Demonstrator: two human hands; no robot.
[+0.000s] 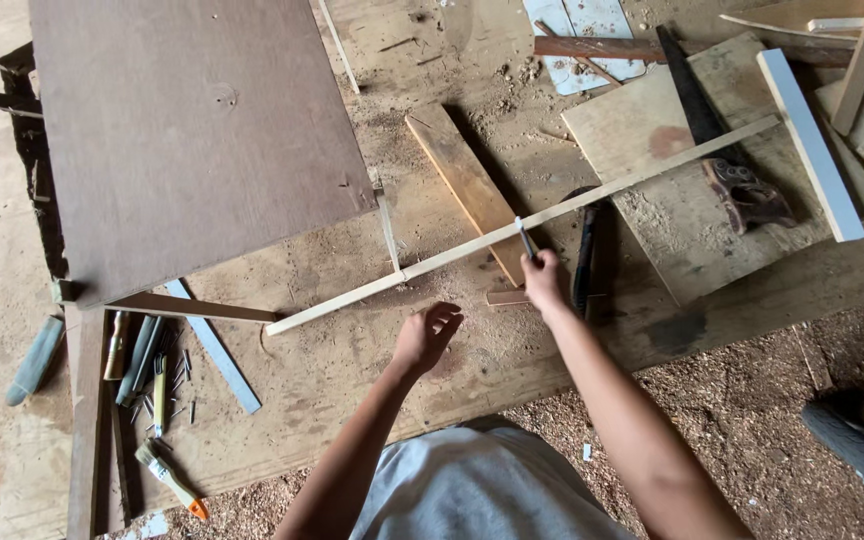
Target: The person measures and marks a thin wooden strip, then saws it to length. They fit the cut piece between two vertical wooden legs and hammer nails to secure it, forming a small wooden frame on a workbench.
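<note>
A long thin wooden strip [592, 197] lies diagonally across the floor, from lower left to upper right. My right hand [543, 279] holds a pencil [525, 239] with its tip on the strip near the middle. My left hand [427, 335] hovers just below the strip with fingers loosely curled, holding nothing. A short flat plank [464, 180] lies under the strip beside the pencil.
A large brown board [187, 130] fills the upper left. A handsaw [717, 140] lies on a plywood sheet [672, 220] at right, beside a white strip [812, 145]. Chisels, nails and a metal ruler [214, 348] lie at lower left. Sawdust covers the floor.
</note>
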